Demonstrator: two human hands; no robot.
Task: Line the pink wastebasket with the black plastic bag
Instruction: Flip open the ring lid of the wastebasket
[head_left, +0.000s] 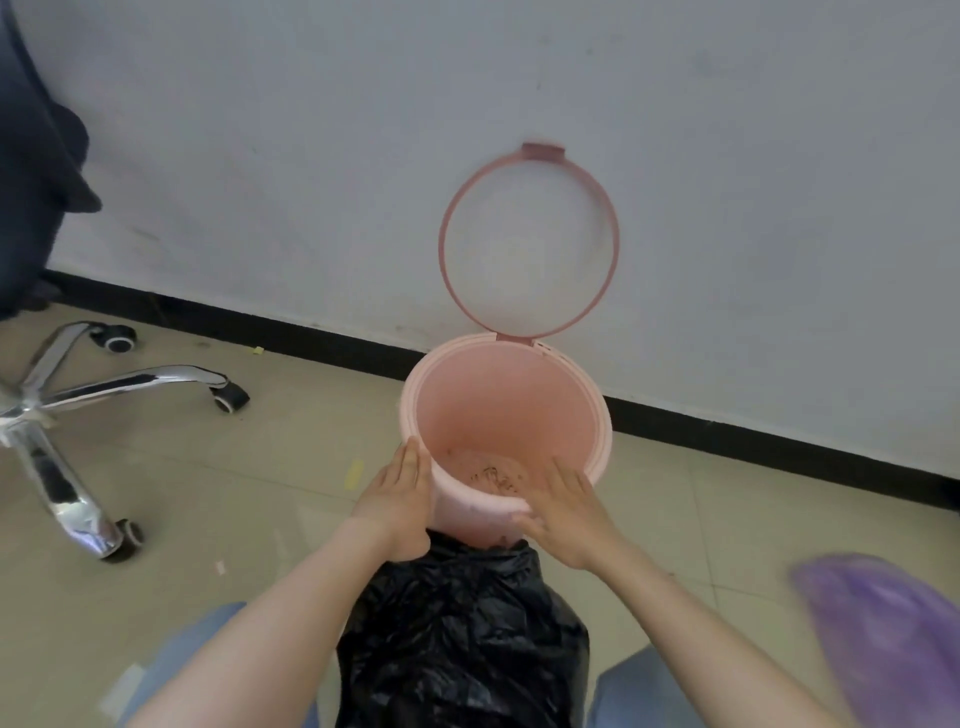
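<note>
The pink wastebasket (501, 400) stands on the tiled floor against the wall, with no bag inside and some dark crumbs at its bottom. Its hinged pink ring (530, 244) is flipped up and leans on the wall. My left hand (397, 496) lies flat against the basket's near left rim, fingers straight. My right hand (563, 506) rests on the near right rim, fingers spread. Neither hand holds anything. The crumpled black plastic bag (462, 634) lies on the floor between my knees, just in front of the basket.
An office chair's chrome star base (67, 400) with castors stands at the left, dark fabric hanging above it. A blurred purple plastic bag (883, 623) sits at the lower right. A black skirting strip (727, 431) runs along the white wall.
</note>
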